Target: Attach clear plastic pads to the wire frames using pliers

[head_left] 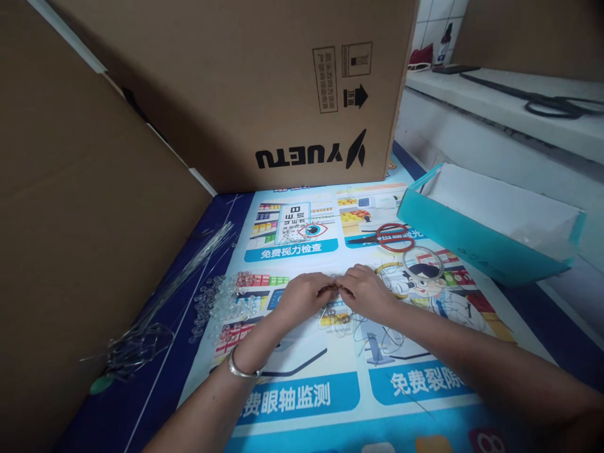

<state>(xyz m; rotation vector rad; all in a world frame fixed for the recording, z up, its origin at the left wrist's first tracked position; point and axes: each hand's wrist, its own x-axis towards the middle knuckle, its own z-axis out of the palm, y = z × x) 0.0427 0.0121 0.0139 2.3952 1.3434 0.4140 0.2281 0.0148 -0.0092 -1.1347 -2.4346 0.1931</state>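
Observation:
My left hand [306,296] and my right hand [365,290] meet at the middle of the printed sheet. Both are closed, thumbs and fingertips pinched together on a thin beaded wire [343,319]. Its clear beads and loose loops spread just below the fingertips; the exact point of grip is hidden by the fingers. Left of my left hand lies a scattered pile of clear beads [221,305]. Beyond my right hand are red-handled scissors [395,238], lying with the blades to the left, and a pale coil of wire [423,263].
A bundle of thin wires [193,258] lies at the left, with a tangle of bent wire [134,352] nearer me. Tall cardboard [226,82] walls the back and left. An open teal box [476,233] stands right. Black scissors [557,104] rest on the ledge [500,110].

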